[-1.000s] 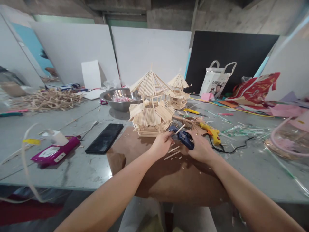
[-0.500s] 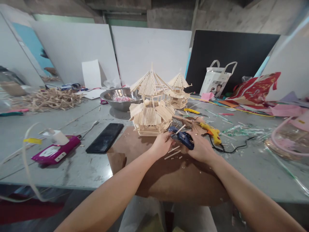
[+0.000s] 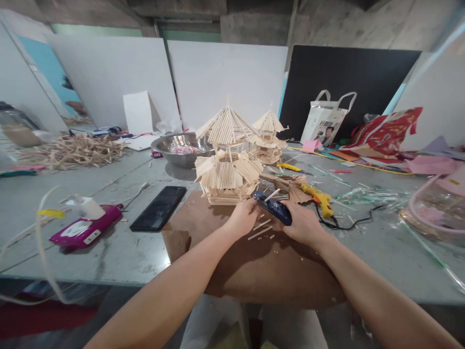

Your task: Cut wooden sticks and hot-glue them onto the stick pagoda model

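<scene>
My right hand [image 3: 305, 224] is closed around the handles of a dark blue hand cutter [image 3: 279, 210], whose head points left. A thin wooden stick [image 3: 272, 195] crosses the cutter's jaws and slants up to the right. My left hand [image 3: 244, 218] pinches the stick's lower end beside the cutter head; the fingertips are partly hidden. Just beyond my left hand stands a small pavilion [image 3: 229, 169] built of pale sticks, with a pointed roof. Short cut stick pieces [image 3: 260, 232] lie below the cutter on a brown board [image 3: 232, 266].
A second stick pavilion [image 3: 269, 138] stands behind. To the right lie a yellow glue gun [image 3: 321, 199] and a yellow knife [image 3: 288, 166]. Leftward are a black phone [image 3: 158, 208], a purple power strip [image 3: 87, 228], a steel bowl [image 3: 183, 157] and a stick pile [image 3: 78, 151].
The cutter and stick have shifted only very slightly, with both hands keeping their holds. The camera view has moved a little. Everything else stays in place.
</scene>
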{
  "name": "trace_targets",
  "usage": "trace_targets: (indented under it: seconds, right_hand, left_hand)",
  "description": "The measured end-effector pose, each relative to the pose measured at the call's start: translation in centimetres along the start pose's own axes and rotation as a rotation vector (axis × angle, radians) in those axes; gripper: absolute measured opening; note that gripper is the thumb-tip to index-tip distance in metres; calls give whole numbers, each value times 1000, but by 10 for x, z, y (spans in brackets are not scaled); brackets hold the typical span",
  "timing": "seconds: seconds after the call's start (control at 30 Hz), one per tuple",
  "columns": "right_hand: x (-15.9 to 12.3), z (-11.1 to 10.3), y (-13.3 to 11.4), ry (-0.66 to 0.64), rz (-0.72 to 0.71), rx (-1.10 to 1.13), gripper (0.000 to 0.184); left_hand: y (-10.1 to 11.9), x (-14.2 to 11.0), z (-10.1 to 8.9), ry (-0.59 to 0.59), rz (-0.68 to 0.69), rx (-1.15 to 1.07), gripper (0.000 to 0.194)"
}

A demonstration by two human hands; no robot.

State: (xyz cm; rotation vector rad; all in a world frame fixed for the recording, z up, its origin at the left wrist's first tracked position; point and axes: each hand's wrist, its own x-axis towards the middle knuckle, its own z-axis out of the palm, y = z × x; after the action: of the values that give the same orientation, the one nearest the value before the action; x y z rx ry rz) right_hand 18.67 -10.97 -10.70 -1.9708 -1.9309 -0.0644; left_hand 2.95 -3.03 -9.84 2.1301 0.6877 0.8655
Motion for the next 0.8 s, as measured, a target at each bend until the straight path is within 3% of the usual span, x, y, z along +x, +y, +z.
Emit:
trace_targets:
  seconds: [0.47,0.8]
  right_hand:
    - [0,0,-5,-17,71,39,43]
    - [0,-3,-6,-15,83,-3,32]
  left_hand:
    - [-1,-1,1,-14,26,37,24]
    - [5,-3,-1,13,45,100,25]
